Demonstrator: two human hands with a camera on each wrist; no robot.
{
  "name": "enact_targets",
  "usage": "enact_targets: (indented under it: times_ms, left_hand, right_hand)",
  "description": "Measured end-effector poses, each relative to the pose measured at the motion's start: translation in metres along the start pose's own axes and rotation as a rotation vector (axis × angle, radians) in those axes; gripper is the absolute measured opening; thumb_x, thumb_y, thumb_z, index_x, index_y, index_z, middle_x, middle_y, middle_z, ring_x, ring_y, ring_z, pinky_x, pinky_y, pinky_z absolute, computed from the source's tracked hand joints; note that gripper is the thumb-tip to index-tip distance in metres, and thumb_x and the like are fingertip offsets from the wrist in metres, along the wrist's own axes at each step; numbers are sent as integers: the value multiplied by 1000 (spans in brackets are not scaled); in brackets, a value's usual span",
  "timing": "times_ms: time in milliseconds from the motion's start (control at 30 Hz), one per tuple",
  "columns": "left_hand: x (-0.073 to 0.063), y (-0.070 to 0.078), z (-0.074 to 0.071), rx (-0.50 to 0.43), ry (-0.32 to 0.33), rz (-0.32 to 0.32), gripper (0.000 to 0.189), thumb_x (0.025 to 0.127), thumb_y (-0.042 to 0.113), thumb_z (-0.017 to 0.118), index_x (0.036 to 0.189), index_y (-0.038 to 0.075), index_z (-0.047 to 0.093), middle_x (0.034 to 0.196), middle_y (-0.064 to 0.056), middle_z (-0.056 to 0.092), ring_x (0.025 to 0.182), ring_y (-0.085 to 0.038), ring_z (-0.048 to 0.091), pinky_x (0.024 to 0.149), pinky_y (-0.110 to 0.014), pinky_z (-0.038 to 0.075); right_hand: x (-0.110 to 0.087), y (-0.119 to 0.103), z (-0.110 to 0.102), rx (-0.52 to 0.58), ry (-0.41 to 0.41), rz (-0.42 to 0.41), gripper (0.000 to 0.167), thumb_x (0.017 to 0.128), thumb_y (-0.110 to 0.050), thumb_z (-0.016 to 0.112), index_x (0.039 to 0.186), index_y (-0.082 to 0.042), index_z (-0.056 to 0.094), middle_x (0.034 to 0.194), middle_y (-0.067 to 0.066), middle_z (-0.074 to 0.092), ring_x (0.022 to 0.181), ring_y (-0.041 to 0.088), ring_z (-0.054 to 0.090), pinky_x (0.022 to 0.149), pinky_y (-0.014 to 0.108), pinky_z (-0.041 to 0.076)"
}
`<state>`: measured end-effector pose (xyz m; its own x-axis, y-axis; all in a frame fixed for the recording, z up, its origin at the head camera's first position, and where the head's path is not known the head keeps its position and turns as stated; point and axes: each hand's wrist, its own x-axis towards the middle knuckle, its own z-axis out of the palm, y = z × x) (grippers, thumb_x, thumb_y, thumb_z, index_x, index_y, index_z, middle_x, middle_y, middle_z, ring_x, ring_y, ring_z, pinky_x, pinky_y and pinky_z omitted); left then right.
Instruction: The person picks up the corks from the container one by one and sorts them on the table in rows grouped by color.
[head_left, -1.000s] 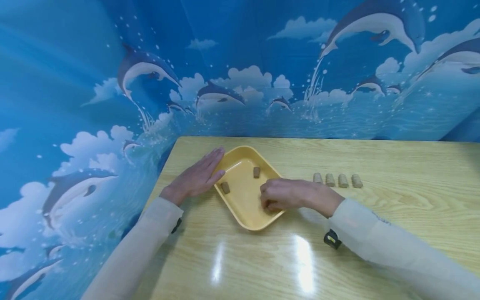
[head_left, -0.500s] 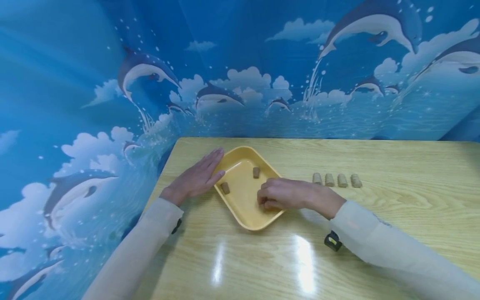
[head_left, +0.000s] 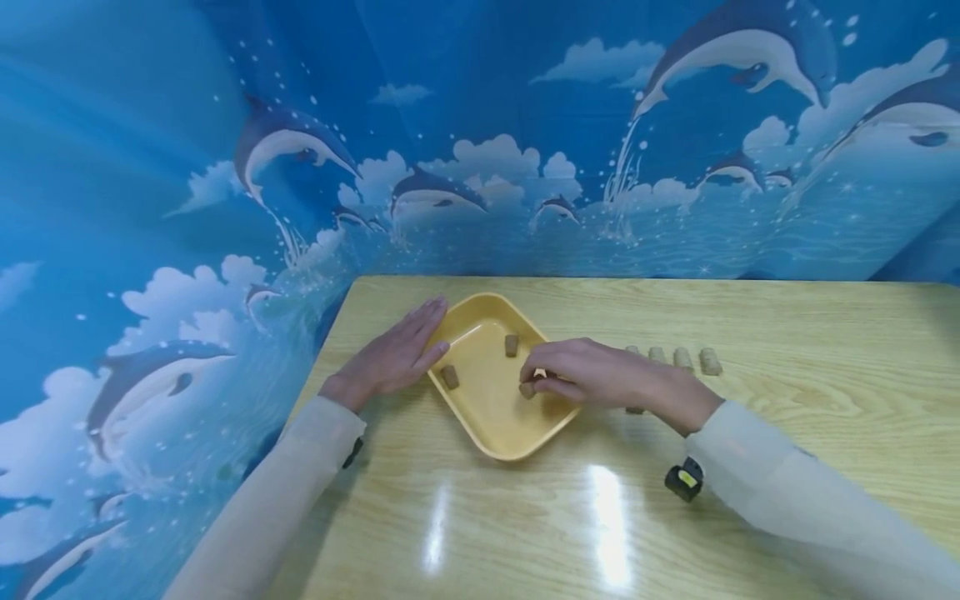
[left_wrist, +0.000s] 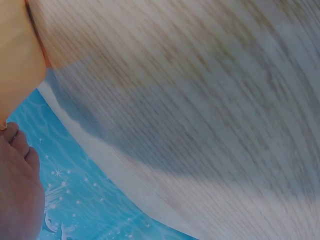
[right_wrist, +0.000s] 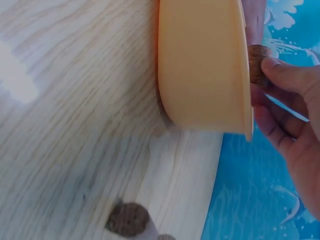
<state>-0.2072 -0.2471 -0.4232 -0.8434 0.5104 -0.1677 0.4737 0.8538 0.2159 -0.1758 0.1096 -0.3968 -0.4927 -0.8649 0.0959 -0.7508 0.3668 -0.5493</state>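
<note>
A yellow tray (head_left: 491, 433) sits at an angle on the table. Inside it lie two cork stoppers, one cork (head_left: 512, 345) toward the back and another cork (head_left: 449, 377) by the left wall. My right hand (head_left: 588, 371) pinches a third cork (right_wrist: 257, 64) between thumb and fingers, at rim height in the right wrist view and over the tray in the head view. With straight fingers, my left hand (head_left: 393, 350) rests against the tray's left rim. The left wrist view catches only part of that hand (left_wrist: 20, 185) beside the tray wall (left_wrist: 17, 55).
Right of the tray stands a row of several corks (head_left: 682, 359), partly behind my right forearm. A small brown piece (head_left: 635, 409), likely another cork, shows below that wrist. The wooden table (head_left: 525, 525) ends at a blue dolphin curtain (head_left: 480, 167) behind and left.
My right hand has risen from the tray's floor near the right wall, and the cork in its fingers now shows. The left hand stays where it was.
</note>
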Motion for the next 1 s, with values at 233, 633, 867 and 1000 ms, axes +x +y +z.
enact_targets:
  times_ms: [233,633,867,1000]
  left_hand:
    - [0,1,0,-3,0,1,76,118,58,22,176,18,-6,185,-1,-3,172,-23,1,141,-45,12]
    - [0,1,0,-5,2,-2,77,117,60,21,176,17,-5,186,-2,-2,172,-23,2,141,-45,12]
    - [0,1,0,-12,3,-12,77,117,59,22,176,18,-5,186,-1,-2,172,-24,2,141,-47,14]
    - [-1,2,-1,-15,-1,-18,77,117,60,23,176,20,-5,186,0,-2,172,-24,3,141,-47,14]
  right_hand:
    - [-17,4,-8,23,55,-14,23,108,-7,68,128,-13,76,116,-5,77,107,11,73,92,31,65]
    - [-48,13,-21,-59,126,-21,24,107,-10,70,129,-17,77,123,-6,72,109,9,70,91,36,65]
    - [-61,17,-20,-126,208,-63,20,101,-9,77,120,-14,77,117,-6,73,104,8,70,87,35,66]
    - [-73,21,-17,-185,252,-57,22,99,-4,78,117,-17,77,127,1,74,113,19,72,89,42,66]
